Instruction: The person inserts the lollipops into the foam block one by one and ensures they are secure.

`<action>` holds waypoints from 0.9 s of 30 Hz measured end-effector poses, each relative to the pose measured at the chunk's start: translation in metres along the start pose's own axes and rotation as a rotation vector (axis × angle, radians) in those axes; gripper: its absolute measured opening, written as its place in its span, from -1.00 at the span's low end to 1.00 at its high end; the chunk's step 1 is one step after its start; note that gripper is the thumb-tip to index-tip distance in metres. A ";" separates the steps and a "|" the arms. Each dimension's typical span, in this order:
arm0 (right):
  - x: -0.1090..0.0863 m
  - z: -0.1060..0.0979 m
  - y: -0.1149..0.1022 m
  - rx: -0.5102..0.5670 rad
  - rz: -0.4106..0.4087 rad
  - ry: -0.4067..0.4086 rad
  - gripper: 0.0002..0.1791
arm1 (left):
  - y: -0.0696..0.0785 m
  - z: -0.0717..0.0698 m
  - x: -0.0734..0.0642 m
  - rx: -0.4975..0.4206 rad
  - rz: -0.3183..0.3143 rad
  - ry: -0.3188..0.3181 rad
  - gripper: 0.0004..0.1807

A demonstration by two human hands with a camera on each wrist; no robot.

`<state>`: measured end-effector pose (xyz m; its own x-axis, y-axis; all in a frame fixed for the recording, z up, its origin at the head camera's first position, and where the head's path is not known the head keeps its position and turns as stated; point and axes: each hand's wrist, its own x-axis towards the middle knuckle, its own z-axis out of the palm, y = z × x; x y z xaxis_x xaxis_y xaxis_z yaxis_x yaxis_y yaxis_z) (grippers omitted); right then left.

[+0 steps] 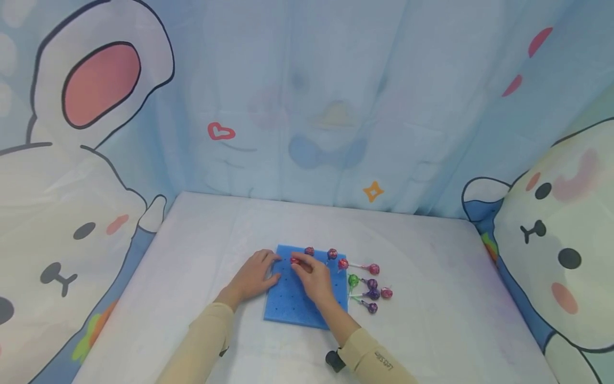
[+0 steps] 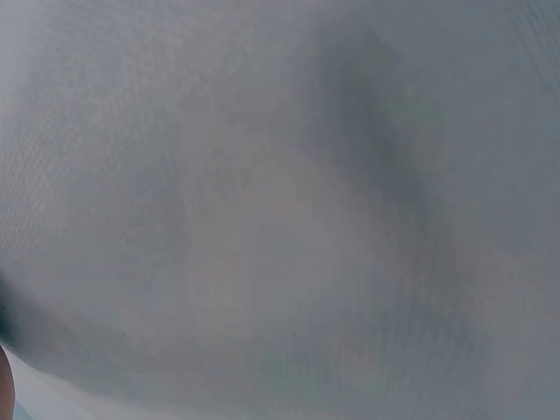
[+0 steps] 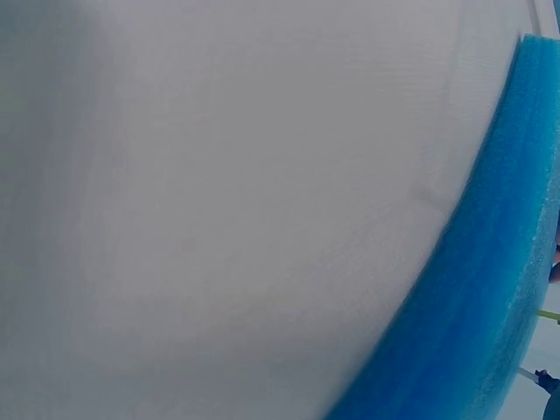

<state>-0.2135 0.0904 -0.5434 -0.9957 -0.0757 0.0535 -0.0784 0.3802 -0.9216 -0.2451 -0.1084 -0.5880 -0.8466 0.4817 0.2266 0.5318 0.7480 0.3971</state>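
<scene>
In the head view a blue foam board (image 1: 283, 306) with rows of small holes lies on the table. My right hand (image 1: 315, 281) is over it, thumb and fingertips pinching a red lollipop (image 1: 294, 261) near the board's far left corner; its stick is hidden. At the left edge, my left hand (image 1: 251, 274) touches the board with relaxed fingers. Two dark red lollipops, one (image 1: 309, 250) beside the other (image 1: 332, 254), stand along the far edge. The right wrist view catches the board's side (image 3: 472, 289) and a sliver of fingertips.
Right of the board lie several wrapped lollipops: a green one (image 1: 353, 280), purple ones (image 1: 373, 308) and red ones (image 1: 386, 293). Another red lollipop (image 1: 342, 263) is by the right edge. A black object (image 1: 334, 361) sits by the right sleeve. The left wrist view shows mostly blurred pale cloth.
</scene>
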 end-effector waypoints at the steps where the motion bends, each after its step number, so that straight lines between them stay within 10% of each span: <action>1: 0.000 0.000 0.000 0.001 -0.003 0.001 -0.68 | 0.000 0.000 0.000 0.000 0.002 0.003 -0.53; 27: -0.013 -0.024 0.000 -0.023 -0.097 -0.064 -0.61 | 0.003 -0.004 -0.001 -0.019 -0.001 -0.014 -0.53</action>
<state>-0.2019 0.1138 -0.5350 -0.9782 -0.1718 0.1170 -0.1765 0.3894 -0.9040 -0.2428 -0.1084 -0.5835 -0.8464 0.4878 0.2138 0.5308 0.7394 0.4142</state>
